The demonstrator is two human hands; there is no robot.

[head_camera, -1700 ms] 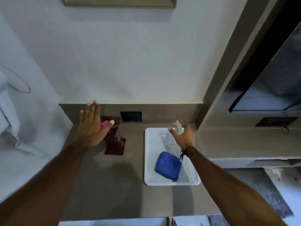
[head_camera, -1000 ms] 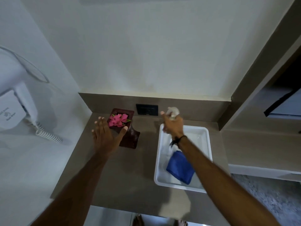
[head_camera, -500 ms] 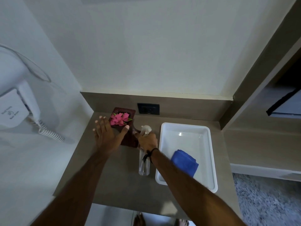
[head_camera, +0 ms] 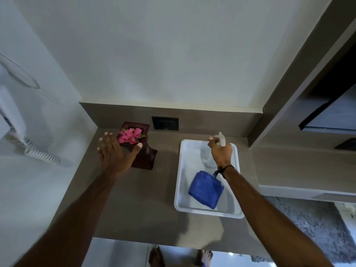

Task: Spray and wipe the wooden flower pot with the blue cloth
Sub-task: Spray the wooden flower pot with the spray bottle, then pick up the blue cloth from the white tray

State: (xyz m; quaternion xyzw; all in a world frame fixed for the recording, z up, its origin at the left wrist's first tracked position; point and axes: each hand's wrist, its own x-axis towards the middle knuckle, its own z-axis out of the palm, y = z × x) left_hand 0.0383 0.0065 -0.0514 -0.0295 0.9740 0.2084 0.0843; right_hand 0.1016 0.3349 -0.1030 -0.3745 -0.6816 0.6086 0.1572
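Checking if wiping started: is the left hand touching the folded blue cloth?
Apart. The head view shows the left hand by the wooden pot, the folded blue cloth untouched in the white tray.

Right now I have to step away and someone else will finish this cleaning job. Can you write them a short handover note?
Left hand: open, fingers spread, resting against the wooden flower pot, steadying it on the counter.
Right hand: closed on the spray bottle, held over the far end of the white tray.
Blue cloth: folded, lying in the tray, untouched.
Done: bottle is in hand.
Left: put the bottle down, pick up the cloth, wipe the pot.
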